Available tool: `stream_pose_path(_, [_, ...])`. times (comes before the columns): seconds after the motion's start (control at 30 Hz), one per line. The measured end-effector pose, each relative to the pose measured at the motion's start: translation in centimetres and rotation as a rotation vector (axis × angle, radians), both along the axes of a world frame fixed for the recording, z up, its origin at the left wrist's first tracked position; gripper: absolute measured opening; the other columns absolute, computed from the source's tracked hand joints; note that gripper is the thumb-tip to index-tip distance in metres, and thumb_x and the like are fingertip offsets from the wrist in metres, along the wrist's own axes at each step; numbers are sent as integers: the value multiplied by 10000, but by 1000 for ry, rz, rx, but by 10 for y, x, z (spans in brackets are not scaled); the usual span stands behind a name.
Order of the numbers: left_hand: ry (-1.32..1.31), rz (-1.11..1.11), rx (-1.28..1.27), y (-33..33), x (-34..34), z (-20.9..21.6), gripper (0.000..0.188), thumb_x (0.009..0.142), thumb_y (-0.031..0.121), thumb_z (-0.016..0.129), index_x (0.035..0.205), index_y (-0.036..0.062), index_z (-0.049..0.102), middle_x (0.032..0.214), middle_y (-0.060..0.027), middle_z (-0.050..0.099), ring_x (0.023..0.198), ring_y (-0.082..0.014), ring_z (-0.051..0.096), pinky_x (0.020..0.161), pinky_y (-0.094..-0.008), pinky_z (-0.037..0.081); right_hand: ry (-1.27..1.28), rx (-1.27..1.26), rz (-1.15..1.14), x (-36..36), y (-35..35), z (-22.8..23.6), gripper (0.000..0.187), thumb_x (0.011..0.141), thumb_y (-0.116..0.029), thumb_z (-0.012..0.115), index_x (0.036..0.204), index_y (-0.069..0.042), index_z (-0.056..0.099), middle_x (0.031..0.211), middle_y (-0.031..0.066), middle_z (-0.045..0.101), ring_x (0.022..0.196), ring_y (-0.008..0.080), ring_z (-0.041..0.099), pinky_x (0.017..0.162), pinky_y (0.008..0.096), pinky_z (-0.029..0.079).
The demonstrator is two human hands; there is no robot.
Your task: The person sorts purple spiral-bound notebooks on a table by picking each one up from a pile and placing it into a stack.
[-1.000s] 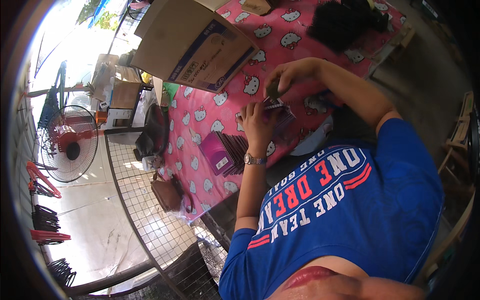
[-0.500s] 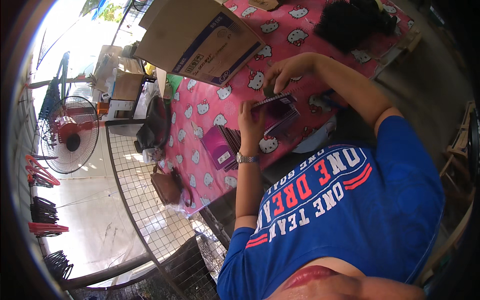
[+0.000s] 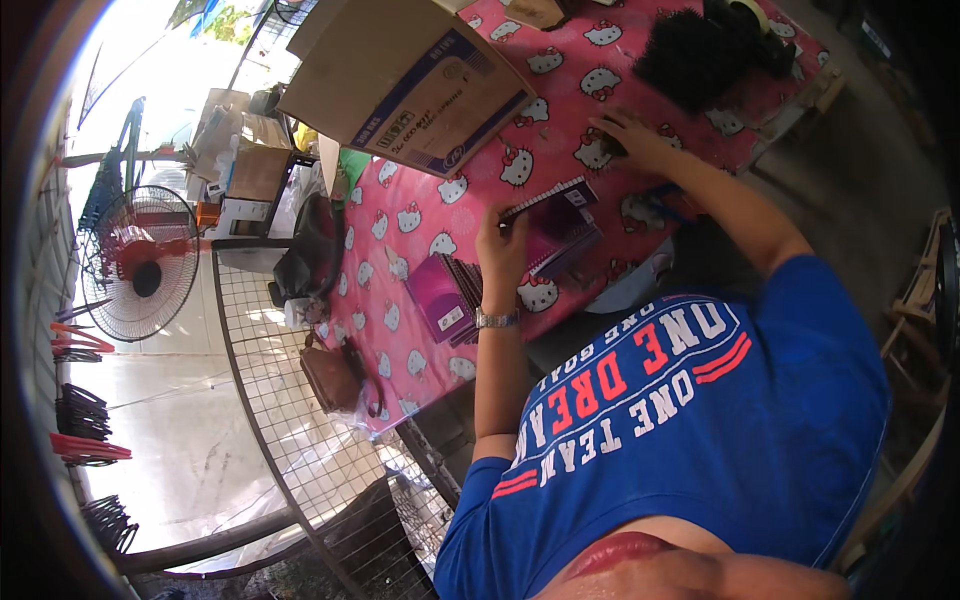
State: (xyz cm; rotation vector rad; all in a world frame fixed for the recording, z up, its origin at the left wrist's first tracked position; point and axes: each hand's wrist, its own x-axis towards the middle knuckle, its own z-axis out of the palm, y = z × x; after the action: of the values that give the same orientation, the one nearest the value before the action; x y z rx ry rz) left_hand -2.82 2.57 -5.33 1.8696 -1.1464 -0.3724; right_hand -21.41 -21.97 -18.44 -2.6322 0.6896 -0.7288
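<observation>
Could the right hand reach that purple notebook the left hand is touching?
Probably yes: the right hand is near the purple notebook, only tablecloth shows between, and the left hand covers just one edge.

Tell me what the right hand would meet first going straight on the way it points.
Probably the near right edge of the cardboard box, beyond some pink tablecloth. Depth is unclear; the right hand might touch the cloth first.

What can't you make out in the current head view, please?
All in the head view:
Purple notebook: one end covered by the left hand.
Dark thing under the right hand: partly hidden by it, too blurred to identify.
Cardboard box: upper part cut off by the upper edge.
</observation>
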Motion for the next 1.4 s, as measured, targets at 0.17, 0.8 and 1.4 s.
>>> stream_pose_path(0.17, [330,59,-164,14,8,-18,178,908,107,662,1023,-23,622,886,-44,647,759,-104,602,681,-257,492,174,11,-117,-77,102,-15,668,810,-316,680,1396,-105,440,1397,166,445,1296,370,416,1080,517,319])
stream_pose_path(0.8, [259,152,-316,10,-8,-43,166,909,-2,581,1074,0,587,861,-15,593,733,-80,586,665,-226,492,-283,10,269,27,157,128,441,779,-203,707,1187,-59,625,1142,87,596,1070,282,530,946,416,411])
stream_pose_path(1.4, [-149,312,-494,16,-22,-34,100,882,6,636,974,-27,617,896,-65,632,729,-110,596,608,-266,559,-224,1441,377,42,159,124,421,814,-184,698,1197,-23,632,1051,130,647,971,285,630,853,383,490])
